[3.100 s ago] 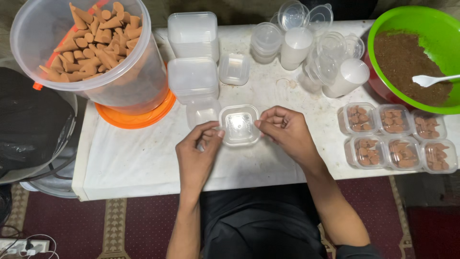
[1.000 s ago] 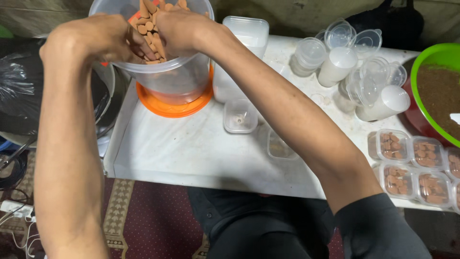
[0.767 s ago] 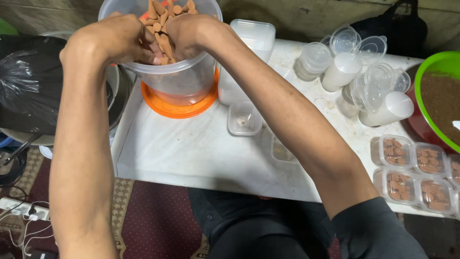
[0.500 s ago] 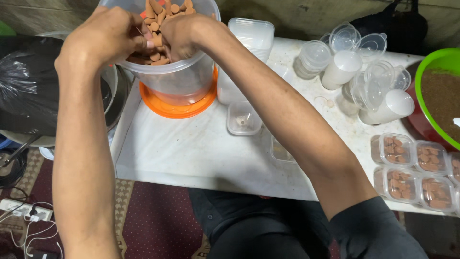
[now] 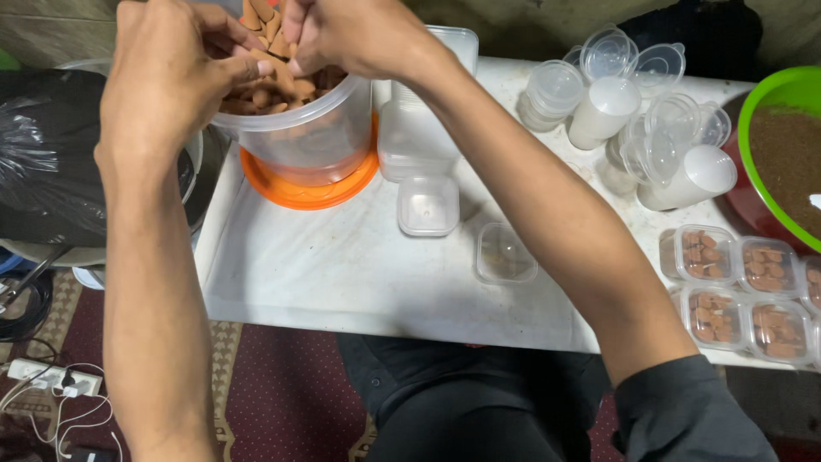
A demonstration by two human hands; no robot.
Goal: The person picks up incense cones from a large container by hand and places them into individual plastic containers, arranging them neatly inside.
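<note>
Both hands are over the clear plastic tub (image 5: 299,141) at the table's (image 5: 342,274) far left corner; left hand (image 5: 171,73) curled around a bunch of brown incense cones (image 5: 278,77), right hand (image 5: 351,34) pinching more with bent fingers. Risk, as I judge it: cones slipping from those loose grips onto the table, or a forearm nudging the open small square container (image 5: 428,205) just below. The cones look dry, tapered and terracotta brown, heaped high inside the tub on its orange lid (image 5: 308,192)
</note>
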